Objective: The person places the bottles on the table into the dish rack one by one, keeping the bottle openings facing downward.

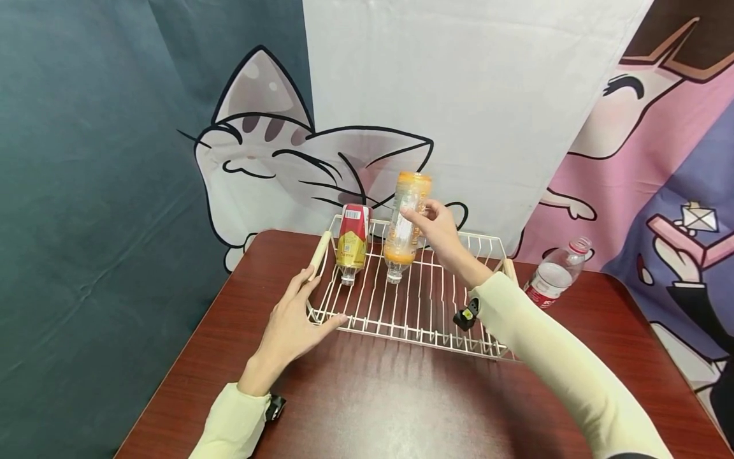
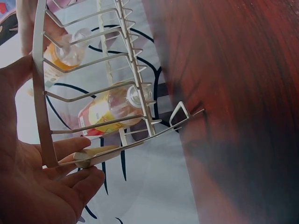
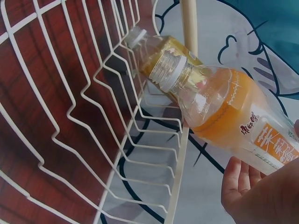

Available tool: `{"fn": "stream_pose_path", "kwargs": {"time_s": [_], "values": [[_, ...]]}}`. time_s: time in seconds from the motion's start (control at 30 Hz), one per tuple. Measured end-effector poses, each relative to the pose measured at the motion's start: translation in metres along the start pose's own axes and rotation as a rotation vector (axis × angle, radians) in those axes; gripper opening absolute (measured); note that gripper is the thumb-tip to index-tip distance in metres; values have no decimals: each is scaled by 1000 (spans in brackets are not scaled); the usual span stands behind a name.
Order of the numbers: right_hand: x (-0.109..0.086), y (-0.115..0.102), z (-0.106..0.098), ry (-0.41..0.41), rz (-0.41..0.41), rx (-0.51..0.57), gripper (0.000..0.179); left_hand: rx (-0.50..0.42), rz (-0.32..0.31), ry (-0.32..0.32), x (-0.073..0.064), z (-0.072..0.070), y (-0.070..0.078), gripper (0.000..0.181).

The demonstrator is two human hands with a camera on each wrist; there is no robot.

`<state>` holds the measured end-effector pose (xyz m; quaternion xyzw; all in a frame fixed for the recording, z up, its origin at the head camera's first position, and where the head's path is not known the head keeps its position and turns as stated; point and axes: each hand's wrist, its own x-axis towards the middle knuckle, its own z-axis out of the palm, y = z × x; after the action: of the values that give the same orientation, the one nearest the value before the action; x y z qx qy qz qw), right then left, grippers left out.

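Observation:
My right hand [image 1: 439, 231] grips a clear plastic bottle [image 1: 406, 220] with orange bands on its wrapper. The bottle is upside down and tilted, its capless neck pointing down over the white wire rack [image 1: 427, 335]. In the right wrist view the printed label and threaded mouth of this bottle [image 3: 229, 112] show clearly. Just left of it a second bottle [image 1: 352, 239], with a red and yellow label, stands neck-down in the rack near the left handle. My left hand [image 1: 292, 319] holds the rack's front left corner, thumb on the front rail and fingers along the pale handle [image 2: 98, 151].
Right of the rack, a clear bottle [image 1: 556, 274] with a red and white label leans on the dark red wooden table [image 1: 367, 408]. Behind the table hangs a cloth backdrop [image 1: 476, 95] printed with cartoon figures.

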<state>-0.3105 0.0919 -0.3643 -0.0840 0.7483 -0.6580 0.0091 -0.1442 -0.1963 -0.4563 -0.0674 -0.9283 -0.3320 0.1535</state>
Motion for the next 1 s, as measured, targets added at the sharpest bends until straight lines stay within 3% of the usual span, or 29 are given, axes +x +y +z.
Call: {"fn": "stream_pose_path", "kwargs": {"time_s": [1.0], "values": [[16,15,39,36,18,-67,55,17,-6,-8,0,-1,0,102]]}}
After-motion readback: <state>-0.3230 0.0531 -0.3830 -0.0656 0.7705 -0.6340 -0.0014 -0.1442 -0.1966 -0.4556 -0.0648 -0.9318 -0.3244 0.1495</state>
